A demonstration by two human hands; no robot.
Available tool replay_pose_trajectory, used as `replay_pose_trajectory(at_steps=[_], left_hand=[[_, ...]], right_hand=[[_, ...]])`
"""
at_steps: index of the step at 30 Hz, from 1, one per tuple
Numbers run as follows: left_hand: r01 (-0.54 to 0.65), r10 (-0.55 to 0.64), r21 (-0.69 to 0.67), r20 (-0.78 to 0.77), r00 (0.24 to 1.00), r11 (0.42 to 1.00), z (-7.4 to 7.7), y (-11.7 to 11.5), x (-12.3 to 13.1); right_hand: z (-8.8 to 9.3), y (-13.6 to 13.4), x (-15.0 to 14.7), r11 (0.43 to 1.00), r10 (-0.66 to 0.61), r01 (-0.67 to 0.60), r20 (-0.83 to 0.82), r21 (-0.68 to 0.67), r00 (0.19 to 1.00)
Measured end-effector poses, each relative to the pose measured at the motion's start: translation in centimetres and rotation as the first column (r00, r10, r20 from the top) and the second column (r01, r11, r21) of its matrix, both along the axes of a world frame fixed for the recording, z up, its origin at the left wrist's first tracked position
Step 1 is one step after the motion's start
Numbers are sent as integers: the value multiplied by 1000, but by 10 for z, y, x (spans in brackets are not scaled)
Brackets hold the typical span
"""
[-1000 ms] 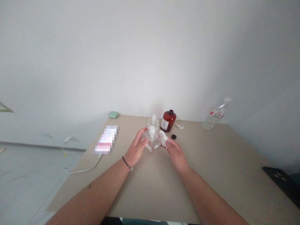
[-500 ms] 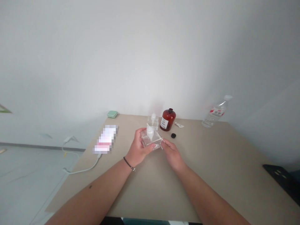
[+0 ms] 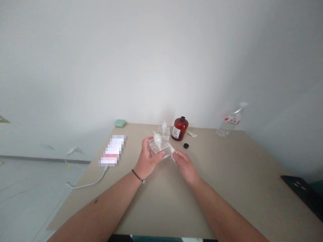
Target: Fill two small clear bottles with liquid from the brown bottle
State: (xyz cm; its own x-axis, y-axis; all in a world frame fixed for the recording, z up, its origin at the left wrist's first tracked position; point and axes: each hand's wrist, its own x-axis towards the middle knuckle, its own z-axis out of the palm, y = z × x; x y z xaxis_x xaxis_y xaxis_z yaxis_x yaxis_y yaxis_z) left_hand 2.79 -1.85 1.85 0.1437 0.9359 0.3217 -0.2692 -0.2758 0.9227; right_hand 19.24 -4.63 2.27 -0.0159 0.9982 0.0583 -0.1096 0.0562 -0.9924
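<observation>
1. The left hand [image 3: 147, 159] gripped the clear pump bottle [image 3: 158, 146], which had tilted leftward since a second earlier.
2. The right hand [image 3: 185, 166] pinched a white wipe [image 3: 172, 150] against the bottle's 3 o'clock side.
3. The amber bottle [image 3: 179, 129] stood at 1 o'clock, untouched.

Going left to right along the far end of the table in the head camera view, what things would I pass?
Green case → clear pump bottle → brown bottle → black cap → water bottle.
</observation>
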Motion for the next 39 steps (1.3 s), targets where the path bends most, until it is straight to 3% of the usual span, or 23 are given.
replay_pose_trajectory(at_steps=[6, 8, 12, 17, 23, 26, 28, 31, 36, 39], left_hand=[[283, -283, -22, -9, 959, 959, 1, -9, 6], [312, -312, -11, 22, 950, 950, 3, -10, 7], [222, -225, 36, 89, 970, 974, 6, -4, 3], [73, -74, 12, 78, 994, 997, 10, 2, -3], [148, -143, -65, 76, 987, 987, 1, -1, 0], [102, -104, -66, -36, 994, 993, 0, -7, 2], [93, -99, -65, -93, 991, 994, 2, -10, 3], [131, -134, -54, -52, 990, 990, 6, -11, 3], [-55, 55, -41, -19, 998, 998, 3, 0, 1], [-28, 24, -66, -55, 998, 997, 0, 0, 2]], right_hand=[[-4, 9, 4, 995, -101, 100, -82, -11, 991], [-5, 11, 6, 995, -90, 88, -50, -44, 995], [-9, 11, 9, 998, -59, 57, -45, -40, 997], [-11, 9, 10, 993, -110, 115, -125, 34, 986], [4, -3, 4, 990, -105, 105, -4, 91, 994], [7, -4, 1, 988, -101, 99, 16, 118, 995], [7, 0, 0, 990, -103, 101, 15, 100, 995], [6, 5, -1, 997, -59, 57, 39, 43, 997], [3, 3, 0, 1000, 11, -13, 77, 25, 997], [0, 1, 0, 998, -21, 21, 5, 55, 1000]])
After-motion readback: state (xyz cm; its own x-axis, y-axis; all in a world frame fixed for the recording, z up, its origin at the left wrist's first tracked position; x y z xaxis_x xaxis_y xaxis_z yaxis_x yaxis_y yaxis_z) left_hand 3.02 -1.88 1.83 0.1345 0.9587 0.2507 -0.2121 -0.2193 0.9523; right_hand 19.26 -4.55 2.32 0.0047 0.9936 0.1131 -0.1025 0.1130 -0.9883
